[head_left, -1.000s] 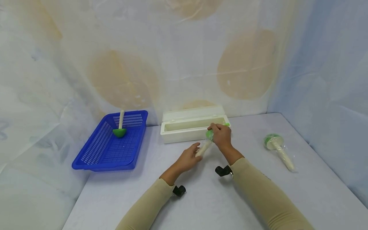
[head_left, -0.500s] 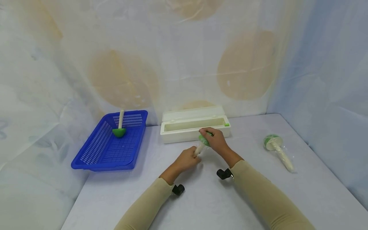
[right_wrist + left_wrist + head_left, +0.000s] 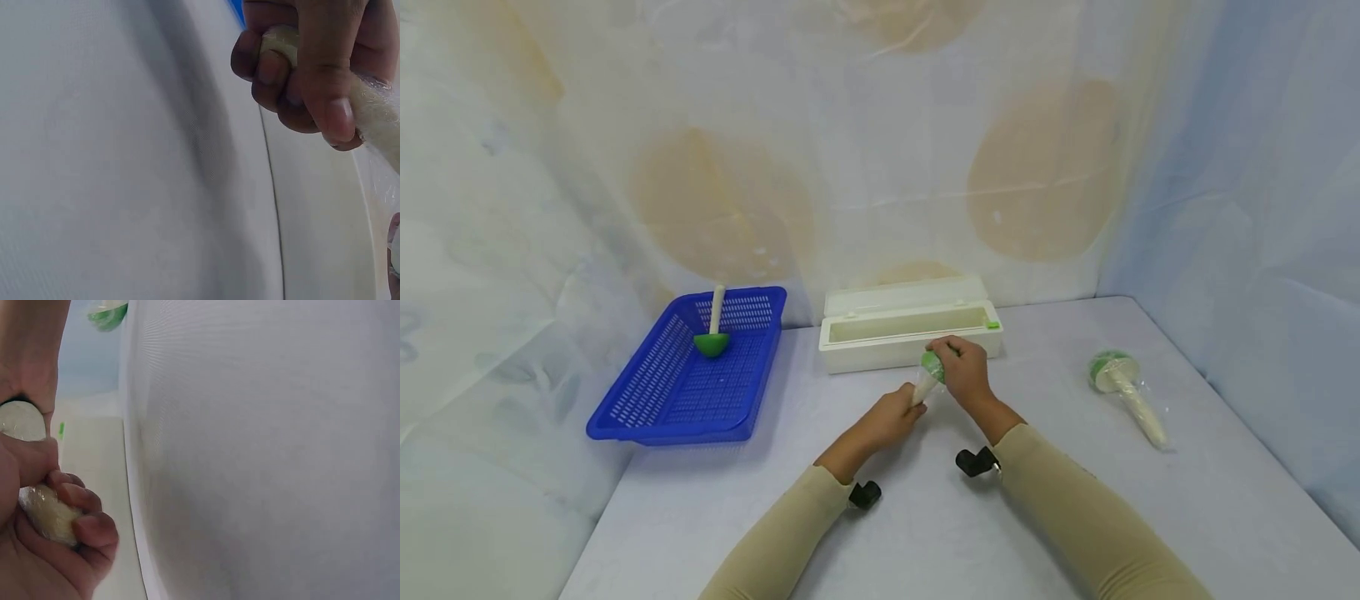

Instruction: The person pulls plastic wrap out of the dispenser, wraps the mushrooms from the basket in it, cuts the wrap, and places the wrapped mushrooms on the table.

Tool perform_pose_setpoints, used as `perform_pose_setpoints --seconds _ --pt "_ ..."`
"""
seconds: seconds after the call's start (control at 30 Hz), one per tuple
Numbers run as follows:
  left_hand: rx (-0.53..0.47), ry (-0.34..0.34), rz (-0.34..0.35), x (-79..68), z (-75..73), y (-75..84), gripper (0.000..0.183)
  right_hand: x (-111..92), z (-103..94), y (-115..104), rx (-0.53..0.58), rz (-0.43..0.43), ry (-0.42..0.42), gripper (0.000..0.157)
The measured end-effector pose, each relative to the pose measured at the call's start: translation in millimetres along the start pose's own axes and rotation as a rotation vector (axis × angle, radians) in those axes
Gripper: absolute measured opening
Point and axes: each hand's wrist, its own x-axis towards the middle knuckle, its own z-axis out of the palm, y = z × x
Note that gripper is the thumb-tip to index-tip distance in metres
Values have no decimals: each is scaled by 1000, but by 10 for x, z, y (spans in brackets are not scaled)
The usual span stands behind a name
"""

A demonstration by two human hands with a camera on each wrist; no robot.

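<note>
In the head view my left hand [image 3: 887, 418] grips the cream handle of a mushroom-shaped tool [image 3: 927, 385] with a green domed head. Clear film wraps the tool, shiny on the handle [image 3: 375, 112] in the right wrist view. My right hand [image 3: 964, 368] has its fingers curled over the green head, covering part of it. The left wrist view shows the left fingers [image 3: 84, 503] closed round the wrapped handle, with the head's pale flat underside [image 3: 22, 422] above. Both hands are just in front of a long white film dispenser [image 3: 880, 360] with its lid raised.
A blue basket [image 3: 625, 430] at the left contains a similar green-headed tool [image 3: 712, 343]. Another film-wrapped tool [image 3: 1131, 396] lies at the right on the white table [image 3: 1150, 517]. A green slider [image 3: 992, 325] sits at the dispenser's right end. Plastic sheeting hangs behind.
My right hand came down and left from the dispenser's right end onto the green head, then shifted slightly right. My left fingers closed more tightly on the handle.
</note>
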Motion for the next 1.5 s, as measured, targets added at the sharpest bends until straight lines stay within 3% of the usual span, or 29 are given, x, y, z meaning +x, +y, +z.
perform_pose_setpoints --seconds 0.3,0.5,0.6,0.7,0.9,1.1,1.17,1.27,1.5 --pt "0 103 43 -19 -126 -25 45 115 -118 -16 -109 -65 35 20" --pt "-69 163 38 -32 -162 -56 37 177 -179 30 -101 -64 24 21" --pt "-77 156 29 -35 -157 -63 33 187 -207 46 -87 -43 -34 24" --pt "-77 142 27 -39 -151 -63 32 196 -242 43 -32 -31 -145 28" --pt "-130 119 4 -39 -143 -78 32 221 -315 42 212 -34 -332 35" --pt "-218 98 -48 -47 -149 -76 32 231 -355 147 535 64 -344 43" --pt "-239 98 -57 -46 -151 -76 31 226 -366 166 584 93 -343 45" --pt "-261 99 -71 -48 -147 -74 30 203 -382 181 556 156 -342 41" --pt "-290 117 -67 -48 -108 -75 27 105 -365 241 459 318 -312 59"
